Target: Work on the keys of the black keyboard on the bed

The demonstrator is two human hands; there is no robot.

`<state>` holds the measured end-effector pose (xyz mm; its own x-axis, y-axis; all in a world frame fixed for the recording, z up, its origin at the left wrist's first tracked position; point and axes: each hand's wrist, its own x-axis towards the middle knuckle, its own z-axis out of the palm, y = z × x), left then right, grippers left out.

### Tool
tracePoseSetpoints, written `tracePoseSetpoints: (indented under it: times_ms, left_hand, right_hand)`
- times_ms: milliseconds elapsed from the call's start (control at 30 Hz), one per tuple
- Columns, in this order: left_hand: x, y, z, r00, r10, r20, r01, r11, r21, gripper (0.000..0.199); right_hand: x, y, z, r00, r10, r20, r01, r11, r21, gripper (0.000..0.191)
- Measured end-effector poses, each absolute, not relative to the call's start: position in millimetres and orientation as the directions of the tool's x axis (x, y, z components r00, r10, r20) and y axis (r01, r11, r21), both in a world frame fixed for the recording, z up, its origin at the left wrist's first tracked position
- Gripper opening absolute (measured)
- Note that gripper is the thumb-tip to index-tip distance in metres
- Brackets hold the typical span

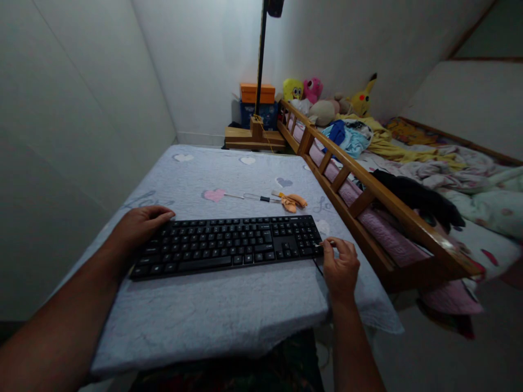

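A black keyboard [220, 245] lies at a slight slant across the cloth-covered table, keys up. My left hand [141, 226] grips its left end, thumb along the back corner and the other fingers partly hidden. At the opposite end, my right hand [340, 261] pinches a thin stick with a pale tip [317, 245], which looks like a cotton swab. Its tip is at the number-pad keys. Behind the keyboard lie an orange cloth [291, 203], a thin tool with a black grip [265, 199] and a slim pale stick [234, 195].
A grey-blue cloth with hearts [220, 310] covers the table. Along the right side runs a wooden bed rail [351, 163], with clothes and soft toys beyond. Behind the table stand a dark pole on a wooden base [255, 139] and an orange box [257, 93].
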<state>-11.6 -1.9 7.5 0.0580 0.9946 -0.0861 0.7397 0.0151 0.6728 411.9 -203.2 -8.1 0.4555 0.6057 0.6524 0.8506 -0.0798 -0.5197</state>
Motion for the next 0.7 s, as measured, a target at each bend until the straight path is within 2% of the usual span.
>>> tracePoseSetpoints:
  times_ms: [700]
  left_hand:
    - [-13.5,-0.2,4.5,0.061,0.994,-0.096,0.734,0.021,0.679,0.048]
  right_hand:
    - [400.0,-201.9,-4.8,0.304,0.715,0.63,0.861,0.078,-0.503,0.012]
